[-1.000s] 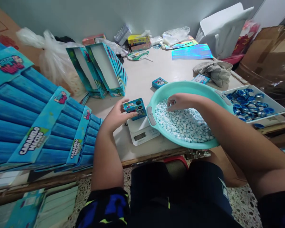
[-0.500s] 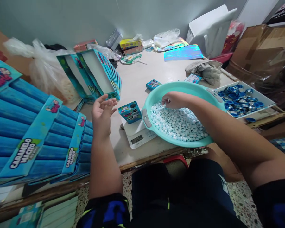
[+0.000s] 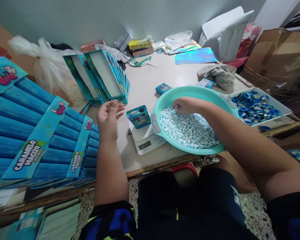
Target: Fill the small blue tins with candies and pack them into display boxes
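My left hand [image 3: 110, 118] is raised left of a small kitchen scale [image 3: 151, 144], palm up, fingers loosely bent and apart, with nothing in it. On the scale stands a blue candy box [image 3: 138, 117] marked "Caramelo Macizo". A turquoise basin [image 3: 180, 95] with grey handles overlaps the scale's right side. Small pale blue-and-white wrapped candies [image 3: 187, 128] cover its bottom. My right hand [image 3: 186, 105] reaches into the basin over the candies, its fingers curled together just above them. Whatever is between those fingertips is hidden.
Long blue printed cartons [image 3: 40, 133] are stacked at left, with open display boxes [image 3: 103, 75] behind. A white tray [image 3: 285, 108] of blue-and-silver caps sits at right. Two small blue boxes, one nearer [image 3: 163, 88], lie behind the basin. A grey cloth [image 3: 221, 78] lies farther back.
My left thumb has moved up towards its fingertips. My right hand stays over the candies, with slight finger movement. The view has shifted a little.
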A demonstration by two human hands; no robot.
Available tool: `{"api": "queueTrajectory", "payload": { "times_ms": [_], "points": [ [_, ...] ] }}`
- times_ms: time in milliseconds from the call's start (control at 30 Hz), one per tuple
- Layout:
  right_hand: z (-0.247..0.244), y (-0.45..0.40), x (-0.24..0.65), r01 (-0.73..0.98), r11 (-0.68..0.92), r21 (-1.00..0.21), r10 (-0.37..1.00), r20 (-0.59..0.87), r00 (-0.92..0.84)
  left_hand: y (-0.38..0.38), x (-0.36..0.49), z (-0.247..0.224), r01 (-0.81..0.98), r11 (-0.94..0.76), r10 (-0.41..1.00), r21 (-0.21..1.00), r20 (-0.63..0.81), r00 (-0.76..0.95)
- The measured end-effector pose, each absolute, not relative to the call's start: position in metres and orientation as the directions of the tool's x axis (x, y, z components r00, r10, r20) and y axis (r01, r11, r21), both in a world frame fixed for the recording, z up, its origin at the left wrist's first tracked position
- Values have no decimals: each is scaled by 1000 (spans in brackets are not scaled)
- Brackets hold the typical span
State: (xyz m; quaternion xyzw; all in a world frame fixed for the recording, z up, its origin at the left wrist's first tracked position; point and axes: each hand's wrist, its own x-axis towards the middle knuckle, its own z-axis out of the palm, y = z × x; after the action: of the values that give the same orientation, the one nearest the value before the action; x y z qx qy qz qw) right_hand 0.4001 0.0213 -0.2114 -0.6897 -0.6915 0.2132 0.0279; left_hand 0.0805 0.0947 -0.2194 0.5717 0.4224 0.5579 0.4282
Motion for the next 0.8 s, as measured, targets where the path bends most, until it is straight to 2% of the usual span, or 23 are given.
{"api": "queueTrajectory", "payload": {
  "times_ms": [300, 800],
  "points": [
    [-215, 23, 399, 970, -54, -237, 955, -296, -19, 91, 84, -220, 14, -291, 956, 957, 291, 23],
    [-209, 18, 394, 947, -70, -314, 953, -303, -30, 85, 88, -217, 58, -321, 947, 945, 320, 36]
  ]
}}
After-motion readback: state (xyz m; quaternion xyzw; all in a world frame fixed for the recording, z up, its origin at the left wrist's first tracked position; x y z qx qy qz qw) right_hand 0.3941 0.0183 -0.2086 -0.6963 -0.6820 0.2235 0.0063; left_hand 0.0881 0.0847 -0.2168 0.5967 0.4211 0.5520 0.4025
